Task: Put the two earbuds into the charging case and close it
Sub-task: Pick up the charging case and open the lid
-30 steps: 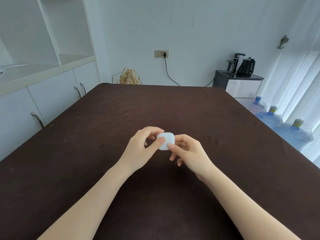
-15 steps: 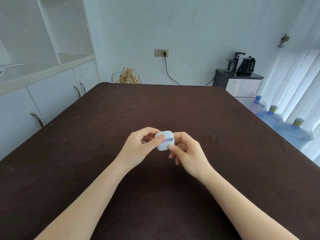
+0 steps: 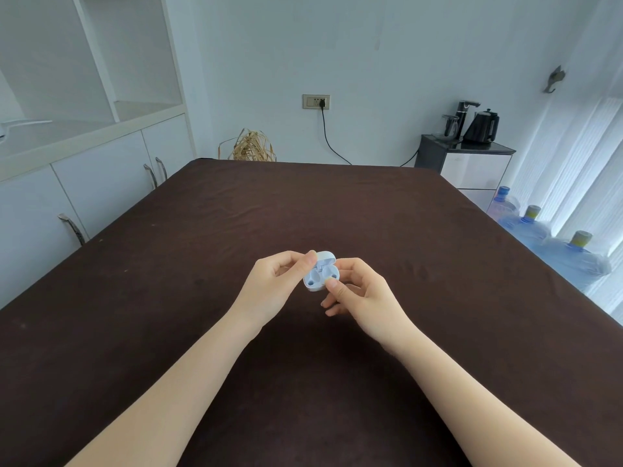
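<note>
A small pale-blue charging case (image 3: 318, 278) is held above the dark brown table (image 3: 303, 203), in the middle of the head view. Its lid (image 3: 326, 256) is tipped back and open. Two rounded hollows show inside; I cannot tell whether earbuds sit in them. My left hand (image 3: 269, 291) pinches the case's left side, with the thumb up by the lid. My right hand (image 3: 364, 294) grips the case's right front corner with thumb and fingers. No loose earbuds show on the table.
White cabinets with handles (image 3: 101, 183) run along the left. A dried plant (image 3: 251, 146) stands behind the table's far edge. At the right are a side cabinet with a black kettle (image 3: 482, 126) and several water bottles (image 3: 569, 257) on the floor.
The case was shut one second ago, its lid was cracked open half a second ago, and now it stands fully open. Both hands stay in about the same place.
</note>
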The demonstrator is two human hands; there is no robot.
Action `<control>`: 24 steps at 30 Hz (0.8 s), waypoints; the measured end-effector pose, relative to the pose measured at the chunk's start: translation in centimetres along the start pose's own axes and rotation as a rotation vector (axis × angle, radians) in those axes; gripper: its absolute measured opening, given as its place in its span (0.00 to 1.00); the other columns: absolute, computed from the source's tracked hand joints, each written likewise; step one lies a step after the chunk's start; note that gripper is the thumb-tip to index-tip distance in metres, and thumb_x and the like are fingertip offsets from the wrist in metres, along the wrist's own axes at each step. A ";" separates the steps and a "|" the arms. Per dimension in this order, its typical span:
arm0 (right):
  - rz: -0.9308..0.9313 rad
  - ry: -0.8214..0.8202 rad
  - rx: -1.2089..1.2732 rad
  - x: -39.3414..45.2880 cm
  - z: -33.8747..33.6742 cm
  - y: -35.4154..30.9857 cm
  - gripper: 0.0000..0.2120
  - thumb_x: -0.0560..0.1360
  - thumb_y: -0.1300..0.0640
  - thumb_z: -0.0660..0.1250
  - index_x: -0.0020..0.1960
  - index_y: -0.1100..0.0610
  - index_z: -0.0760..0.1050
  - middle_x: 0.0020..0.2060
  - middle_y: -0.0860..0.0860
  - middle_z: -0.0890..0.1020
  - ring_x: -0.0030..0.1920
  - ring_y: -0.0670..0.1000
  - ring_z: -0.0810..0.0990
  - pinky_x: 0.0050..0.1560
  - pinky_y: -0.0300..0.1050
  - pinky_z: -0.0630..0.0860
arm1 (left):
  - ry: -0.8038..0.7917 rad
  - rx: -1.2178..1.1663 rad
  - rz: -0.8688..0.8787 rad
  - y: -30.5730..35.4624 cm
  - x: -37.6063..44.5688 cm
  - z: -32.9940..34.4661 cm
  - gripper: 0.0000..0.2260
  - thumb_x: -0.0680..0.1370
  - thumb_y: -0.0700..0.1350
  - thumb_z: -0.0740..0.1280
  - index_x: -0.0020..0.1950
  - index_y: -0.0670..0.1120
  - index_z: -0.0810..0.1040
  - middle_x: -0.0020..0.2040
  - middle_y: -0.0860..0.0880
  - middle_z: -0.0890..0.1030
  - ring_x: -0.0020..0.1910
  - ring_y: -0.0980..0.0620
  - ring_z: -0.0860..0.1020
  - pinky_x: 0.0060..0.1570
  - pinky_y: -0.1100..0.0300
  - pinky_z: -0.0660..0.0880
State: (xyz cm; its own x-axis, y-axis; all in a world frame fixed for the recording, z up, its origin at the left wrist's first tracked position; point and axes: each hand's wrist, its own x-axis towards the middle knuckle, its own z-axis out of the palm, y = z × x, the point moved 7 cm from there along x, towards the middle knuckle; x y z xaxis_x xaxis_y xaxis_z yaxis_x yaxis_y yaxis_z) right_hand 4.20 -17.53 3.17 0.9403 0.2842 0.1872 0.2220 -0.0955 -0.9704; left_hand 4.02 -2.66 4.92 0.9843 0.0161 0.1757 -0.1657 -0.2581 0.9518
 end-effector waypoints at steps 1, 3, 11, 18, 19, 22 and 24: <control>0.000 0.006 0.002 0.0 0.0 0.0 0.09 0.78 0.62 0.64 0.58 0.59 0.74 0.47 0.54 0.82 0.37 0.47 0.82 0.43 0.48 0.83 | -0.003 0.003 0.000 0.0 0.0 0.0 0.13 0.78 0.53 0.63 0.45 0.49 0.84 0.30 0.64 0.80 0.30 0.68 0.74 0.33 0.78 0.68; 0.000 0.018 0.009 0.0 -0.1 0.0 0.09 0.78 0.62 0.64 0.57 0.59 0.74 0.47 0.55 0.82 0.37 0.48 0.82 0.43 0.47 0.83 | -0.008 0.008 0.005 0.0 0.0 0.1 0.12 0.78 0.53 0.63 0.45 0.49 0.84 0.30 0.65 0.80 0.30 0.68 0.74 0.33 0.78 0.68; 0.004 0.082 0.124 0.1 -0.8 0.1 0.09 0.77 0.65 0.65 0.57 0.60 0.75 0.46 0.54 0.83 0.38 0.48 0.82 0.41 0.46 0.80 | -0.151 0.045 0.044 0.2 -0.2 0.8 0.05 0.77 0.53 0.65 0.49 0.60 0.79 0.46 0.60 0.84 0.47 0.66 0.79 0.44 0.71 0.73; 0.001 0.111 0.162 0.2 -1.3 0.1 0.09 0.77 0.65 0.65 0.56 0.59 0.76 0.45 0.53 0.83 0.38 0.49 0.81 0.41 0.48 0.77 | -0.201 0.078 0.078 0.0 0.0 1.1 0.09 0.79 0.47 0.65 0.56 0.60 0.78 0.54 0.60 0.82 0.55 0.62 0.79 0.48 0.71 0.72; -0.002 0.109 0.158 0.2 -1.3 0.0 0.09 0.77 0.65 0.65 0.56 0.59 0.76 0.46 0.53 0.83 0.38 0.49 0.81 0.41 0.47 0.77 | -0.201 0.075 0.076 -0.1 0.0 1.1 0.09 0.79 0.47 0.65 0.57 0.58 0.78 0.54 0.59 0.82 0.55 0.62 0.79 0.49 0.70 0.72; -0.005 0.102 0.141 0.1 -1.3 -0.1 0.09 0.77 0.65 0.65 0.57 0.59 0.76 0.45 0.53 0.83 0.37 0.49 0.80 0.40 0.46 0.77 | -0.191 0.054 0.083 -0.2 0.1 1.0 0.10 0.79 0.45 0.65 0.60 0.53 0.79 0.53 0.58 0.82 0.49 0.66 0.79 0.45 0.72 0.72; -0.002 0.093 0.109 0.2 -1.3 -0.2 0.10 0.77 0.64 0.65 0.57 0.58 0.76 0.45 0.53 0.84 0.37 0.50 0.80 0.39 0.46 0.77 | -0.176 0.035 0.082 -0.3 0.2 1.0 0.10 0.80 0.44 0.64 0.60 0.50 0.78 0.52 0.58 0.82 0.45 0.70 0.79 0.41 0.75 0.72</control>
State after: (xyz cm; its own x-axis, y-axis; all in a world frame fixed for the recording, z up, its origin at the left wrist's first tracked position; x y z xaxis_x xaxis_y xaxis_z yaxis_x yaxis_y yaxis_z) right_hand 4.67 -18.68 3.56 0.9608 0.1942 0.1977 0.1995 0.0103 -0.9798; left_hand 4.31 -3.54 4.44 0.9634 -0.1751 0.2029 -0.2468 -0.2848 0.9263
